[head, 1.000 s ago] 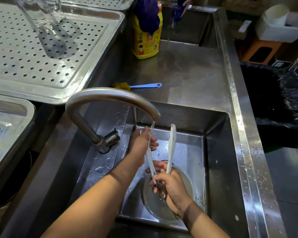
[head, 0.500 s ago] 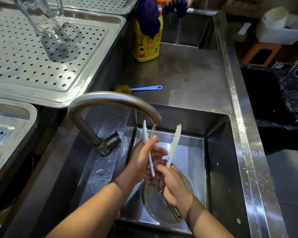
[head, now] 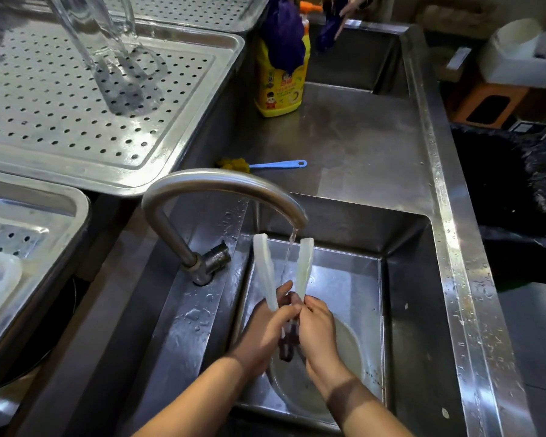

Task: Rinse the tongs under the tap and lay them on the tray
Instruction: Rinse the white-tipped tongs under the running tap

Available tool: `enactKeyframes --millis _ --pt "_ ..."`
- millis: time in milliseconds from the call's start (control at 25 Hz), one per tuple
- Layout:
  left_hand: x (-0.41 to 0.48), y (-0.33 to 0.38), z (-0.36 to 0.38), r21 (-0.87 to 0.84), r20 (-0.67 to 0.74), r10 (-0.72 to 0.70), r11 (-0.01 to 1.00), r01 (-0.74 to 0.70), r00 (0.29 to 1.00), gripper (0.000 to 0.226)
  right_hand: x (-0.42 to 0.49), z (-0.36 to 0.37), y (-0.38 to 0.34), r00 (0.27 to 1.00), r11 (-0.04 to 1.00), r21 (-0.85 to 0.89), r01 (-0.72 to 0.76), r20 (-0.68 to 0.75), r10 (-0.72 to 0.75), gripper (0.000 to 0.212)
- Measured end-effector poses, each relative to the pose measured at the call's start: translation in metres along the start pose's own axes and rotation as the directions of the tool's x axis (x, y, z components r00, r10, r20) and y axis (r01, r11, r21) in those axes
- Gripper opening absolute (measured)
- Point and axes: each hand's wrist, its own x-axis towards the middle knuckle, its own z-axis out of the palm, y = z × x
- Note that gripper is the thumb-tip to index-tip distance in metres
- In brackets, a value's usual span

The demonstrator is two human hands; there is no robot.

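Observation:
White-tipped tongs point(head: 265, 269) stand upright in the sink basin point(head: 404, 279), their two arms spread to either side of a thin stream of water from the curved tap point(head: 221, 184). My left hand point(head: 265, 329) grips the left arm low down. My right hand point(head: 316, 326) grips the right arm and the dark hinge end, which is partly hidden between my palms. The perforated steel tray point(head: 76, 121) lies at upper left, well apart from the tongs.
A clear glass jug point(head: 101, 42) stands on the tray. A yellow soap bottle point(head: 281, 77) and a blue-handled brush point(head: 265, 165) sit on the counter behind the basin. A second tray point(head: 29, 234) lies at left, a black bin bag point(head: 517, 190) at right.
My left hand slid down from the upper part of the left arm to its base. The tongs now stand more upright with the stream falling between their arms.

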Motion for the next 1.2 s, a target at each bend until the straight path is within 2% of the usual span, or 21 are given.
enactKeyframes --millis 80,160,240,320,400,440,520,640,720,800,960,1040,1200 --pt "-0.005 0.002 -0.004 0.114 -0.052 0.061 0.992 -0.054 0.997 0.040 0.003 -0.010 -0.009 0.997 0.999 -0.008 0.052 0.050 -0.051 0.014" --pt "-0.011 0.001 -0.007 0.231 -0.035 0.144 0.964 -0.132 0.989 0.038 0.013 -0.018 -0.024 0.988 0.974 -0.171 0.149 0.065 -0.140 0.003" --pt "-0.015 -0.005 -0.011 0.301 -0.034 0.185 0.939 -0.166 0.982 0.040 0.026 -0.020 -0.040 0.968 0.864 -0.437 0.250 0.086 -0.237 0.018" --pt "-0.017 -0.009 -0.014 0.327 -0.071 0.197 0.931 -0.164 0.978 0.032 0.037 -0.019 -0.055 0.944 0.766 -0.562 0.313 0.096 -0.316 0.028" --pt "-0.020 -0.010 -0.017 0.367 -0.081 0.220 0.913 -0.176 0.972 0.031 0.047 -0.018 -0.063 0.916 0.703 -0.602 0.378 0.134 -0.378 0.012" --pt "-0.023 -0.011 -0.020 0.411 -0.074 0.242 0.891 -0.192 0.967 0.035 0.051 -0.017 -0.064 0.907 0.667 -0.629 0.399 0.162 -0.389 0.011" --pt "-0.026 -0.015 -0.028 0.556 -0.070 0.259 0.812 -0.178 0.963 0.046 0.054 -0.014 -0.063 0.909 0.637 -0.655 0.407 0.220 -0.355 0.017" --pt "-0.031 -0.016 -0.040 0.711 -0.113 0.217 0.700 -0.073 0.970 0.076 0.054 -0.005 -0.061 0.927 0.751 -0.550 0.365 0.293 -0.236 0.014" --pt "-0.033 -0.016 -0.044 0.746 -0.100 0.225 0.662 -0.076 0.969 0.082 0.053 0.002 -0.061 0.935 0.798 -0.493 0.346 0.249 -0.252 0.014" --pt "-0.035 -0.013 -0.046 0.761 -0.090 0.242 0.642 -0.091 0.966 0.082 0.055 0.006 -0.064 0.938 0.803 -0.486 0.346 0.199 -0.284 0.021" --pt "-0.035 -0.009 -0.049 0.713 -0.137 0.249 0.696 -0.079 0.959 0.078 0.052 0.007 -0.066 0.941 0.885 -0.349 0.309 0.246 -0.231 0.015" --pt "-0.035 -0.008 -0.048 0.706 -0.134 0.249 0.703 -0.085 0.959 0.078 0.050 0.006 -0.064 0.935 0.845 -0.411 0.344 0.230 -0.269 0.011" --pt "-0.039 -0.007 -0.046 0.704 -0.110 0.246 0.703 -0.099 0.963 0.075 0.052 0.004 -0.060 0.902 0.649 -0.636 0.418 0.209 -0.377 0.014"
